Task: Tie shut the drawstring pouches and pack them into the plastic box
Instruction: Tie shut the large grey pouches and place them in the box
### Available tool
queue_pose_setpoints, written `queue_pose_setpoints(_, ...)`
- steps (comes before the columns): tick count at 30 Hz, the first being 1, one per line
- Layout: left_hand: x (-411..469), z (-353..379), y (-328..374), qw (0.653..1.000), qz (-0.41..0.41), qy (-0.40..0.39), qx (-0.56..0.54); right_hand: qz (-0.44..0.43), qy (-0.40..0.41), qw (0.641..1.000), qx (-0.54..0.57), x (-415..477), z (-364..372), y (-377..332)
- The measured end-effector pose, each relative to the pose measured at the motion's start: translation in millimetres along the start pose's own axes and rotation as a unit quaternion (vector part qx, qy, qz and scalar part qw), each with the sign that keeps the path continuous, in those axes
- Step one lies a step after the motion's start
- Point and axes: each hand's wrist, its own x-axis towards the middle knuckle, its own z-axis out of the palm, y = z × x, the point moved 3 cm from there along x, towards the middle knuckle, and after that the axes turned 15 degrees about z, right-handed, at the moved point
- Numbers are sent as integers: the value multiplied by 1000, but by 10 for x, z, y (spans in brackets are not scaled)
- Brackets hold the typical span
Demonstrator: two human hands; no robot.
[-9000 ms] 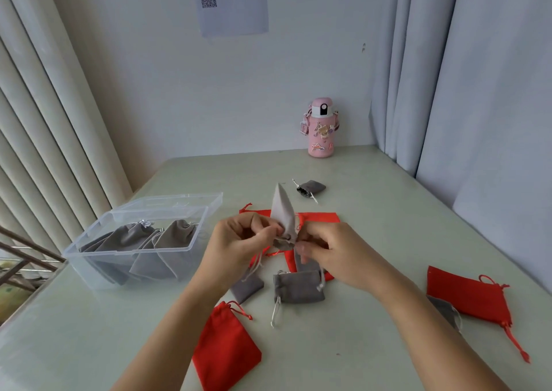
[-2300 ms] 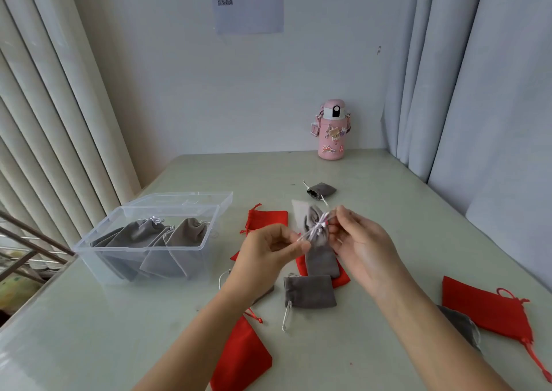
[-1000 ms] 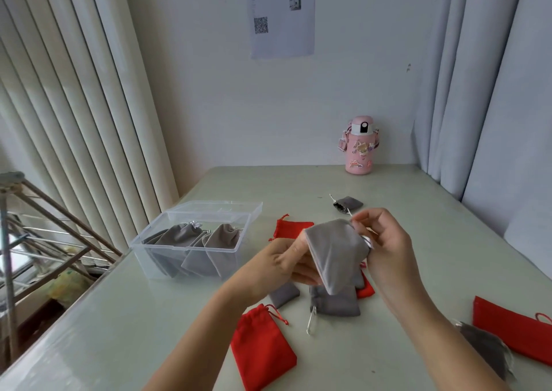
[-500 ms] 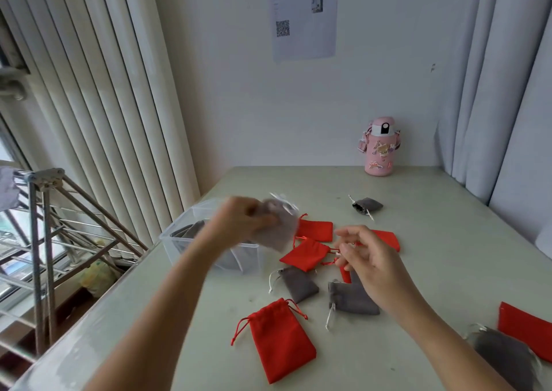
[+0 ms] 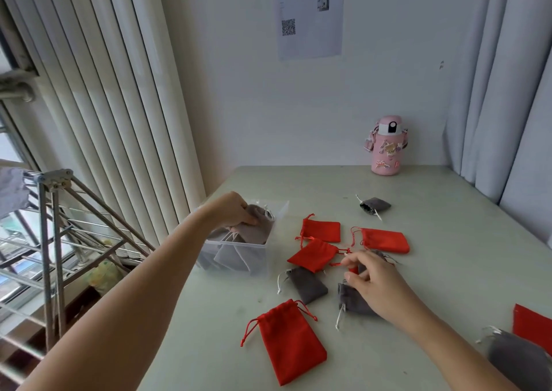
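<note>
A: What can't you read?
B: The right edge crops a cut-off red pouch [image 5: 531, 322] and a cut-off grey pouch [image 5: 513, 353]. The right hand [image 5: 376, 289] covers most of a second grey pouch [image 5: 352, 301]. Only its left end and white cord show. The plastic box [image 5: 209, 263] is clear and blurred, and its far wall is hard to trace.
A: Hands?
B: The left hand [image 5: 236, 211] grips a grey pouch [image 5: 260, 227], fingers curled round its top. The pouch sits at the box mouth with its lower part inside the rim. The right hand is low over the table [image 5: 448, 271] with fingers loosely bent. Its index tip is at a red cord by the middle red pouch [image 5: 313, 254]. Pinching or just touching: cannot tell.
A: Box contents?
B: Packed grey pouches [image 5: 230, 254], leaning. The count is unclear through the wall.
A: Loose ones?
B: All lie right of the box. Near red pouch [image 5: 291, 340], then a flat grey pouch [image 5: 306, 284]. Farther back are the left red pouch [image 5: 322, 230] and the right red pouch [image 5: 385, 239]. Far grey pouch [image 5: 375, 205] is last.
</note>
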Motion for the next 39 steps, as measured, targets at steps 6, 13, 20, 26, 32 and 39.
queue_pose_setpoints(6,56,143,77,995,-52,-83,14,9,-7,1000,-9,28,14,40)
queue_pose_setpoints(13,40,200,15,988,-28,-37,150,10,-17,1000,-19,41,27,65)
queue_pose_setpoints(20,50,235,49,989,-24,-51,137,8,-19,1000,-22,29,36,69)
queue_pose_setpoints(26,17,133,6,997,-63,-43,22,9,-22,1000,-18,27,33,73)
queue_pose_setpoints(32,-33,127,-35,994,29,-9,105,9,-26,999,-21,25,41,65)
queue_pose_setpoints(39,12,217,-183,988,-1,-17,152,9,-24,1000,-17,29,35,71)
